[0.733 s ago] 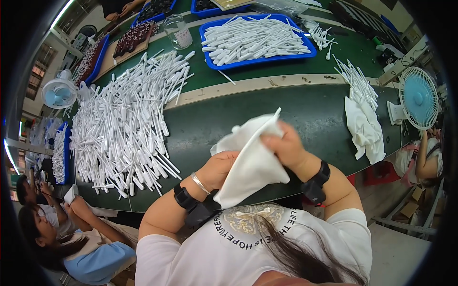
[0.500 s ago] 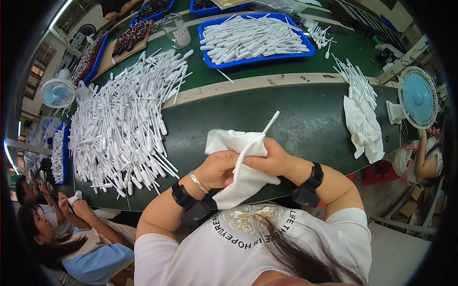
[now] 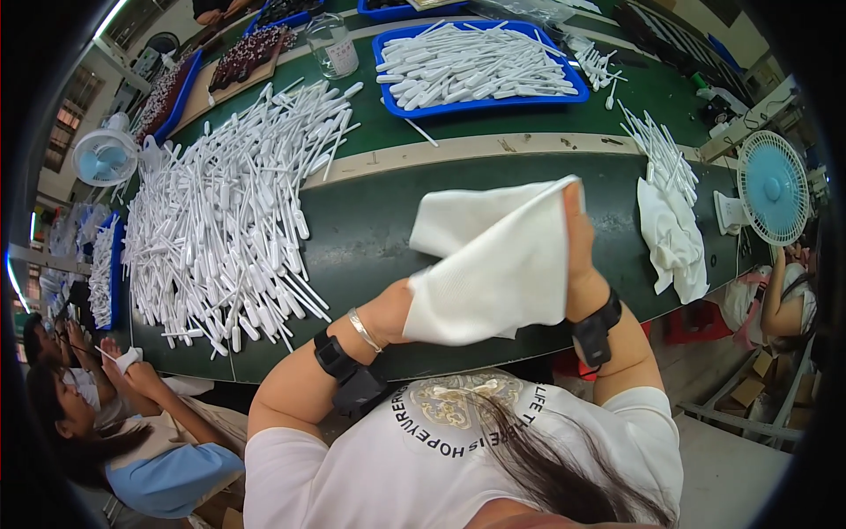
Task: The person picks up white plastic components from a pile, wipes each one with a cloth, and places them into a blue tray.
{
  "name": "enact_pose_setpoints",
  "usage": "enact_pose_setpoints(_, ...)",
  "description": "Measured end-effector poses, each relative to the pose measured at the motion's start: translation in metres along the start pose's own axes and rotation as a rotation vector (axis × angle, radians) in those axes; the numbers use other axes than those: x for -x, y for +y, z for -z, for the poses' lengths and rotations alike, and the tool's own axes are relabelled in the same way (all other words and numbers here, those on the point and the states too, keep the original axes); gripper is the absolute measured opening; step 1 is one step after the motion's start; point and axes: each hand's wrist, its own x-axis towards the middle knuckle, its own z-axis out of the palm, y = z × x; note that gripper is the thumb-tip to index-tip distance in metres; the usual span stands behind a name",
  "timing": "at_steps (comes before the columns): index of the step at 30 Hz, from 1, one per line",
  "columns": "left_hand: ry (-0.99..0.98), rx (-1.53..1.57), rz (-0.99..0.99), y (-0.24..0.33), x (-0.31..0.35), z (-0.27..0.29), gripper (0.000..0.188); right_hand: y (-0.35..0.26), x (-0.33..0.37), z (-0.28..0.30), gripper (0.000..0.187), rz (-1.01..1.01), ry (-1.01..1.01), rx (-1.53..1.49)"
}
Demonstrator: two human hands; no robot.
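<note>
A white cloth (image 3: 498, 278) is spread between my hands over the near edge of the green table, with a folded edge running slantwise across it. My right hand (image 3: 582, 256) is closed on the cloth's upper right corner. On the left side my left hand (image 3: 388, 315) holds the cloth's other end, its fingers hidden behind the fabric. Whether a white stick is inside or behind the cloth cannot be seen. To the left lies a large heap of white plastic sticks (image 3: 229, 220) with thicker, paddle-like ends.
A blue tray (image 3: 493, 108) of similar sticks stands beyond the pale strip (image 3: 414, 159). At right lie a small bundle of sticks (image 3: 661, 154), a crumpled white cloth (image 3: 671, 234) and a fan (image 3: 772, 188). A co-worker (image 3: 167, 458) sits at lower left. A glass jar (image 3: 333, 48) stands farther back.
The cloth has been opened out wide. My right hand has moved right and up with its corner. The white stick that poked out above the cloth no longer shows.
</note>
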Motion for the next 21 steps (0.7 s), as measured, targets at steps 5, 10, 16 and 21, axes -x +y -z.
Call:
enact_pose_setpoints(5, 0.081, -0.317, -0.2, 0.002, -0.001, -0.008, 0.036, 0.049, -0.01, 0.007, 0.036, 0.282, -0.184, 0.64)
enact_pose_setpoints(10, 0.229, -0.578, -0.345, -0.002, -0.006, -0.024, 0.032, 0.075, -0.007, -0.019, 0.025, 0.456, -0.184, 0.773)
enact_pose_setpoints(16, 0.404, -1.625, -0.57, 0.004, 0.009, -0.023, 0.026, 0.055, 0.006, -0.013, 0.023, 0.275, -0.153, 0.863)
enact_pose_setpoints(21, 0.362, -0.988, -0.951, 0.003, 0.022, -0.041, 0.021, 0.067, 0.004, -0.022, 0.017, 0.509, -0.313, 1.292)
